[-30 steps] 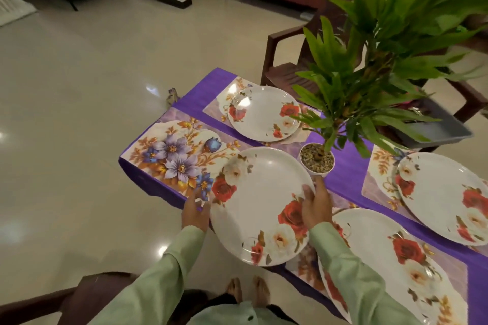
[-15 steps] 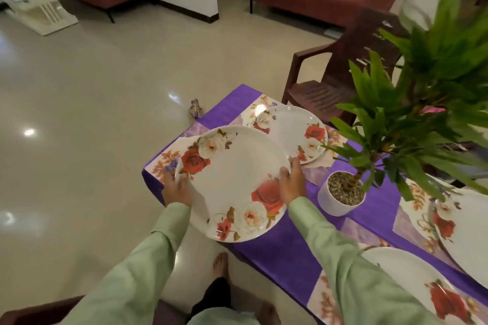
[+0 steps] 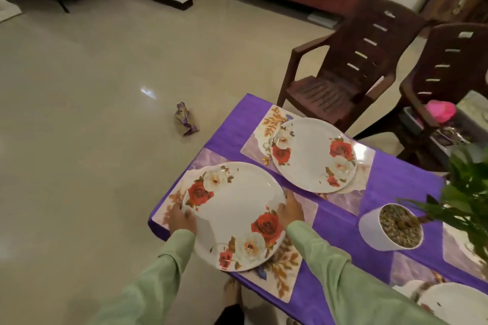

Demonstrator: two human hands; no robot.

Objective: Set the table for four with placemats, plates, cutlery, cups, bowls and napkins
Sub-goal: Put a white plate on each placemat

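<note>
Head view: plate (image 3: 235,215) face-up over placemat (image 3: 286,269)

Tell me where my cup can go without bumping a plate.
Bare purple tablecloth lies between the near placemat and the white plant pot, and at the far corner beside the far placemat. The placemats are crowded: the left hand and right hand hold the near plate over one, the far plate nearly fills the other.

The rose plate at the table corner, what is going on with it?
A person holds the round white plate with red roses by its rim, left hand and right hand on opposite sides, over a floral rectangular placemat on the purple tablecloth. A second matching plate lies on the next placemat.
</note>
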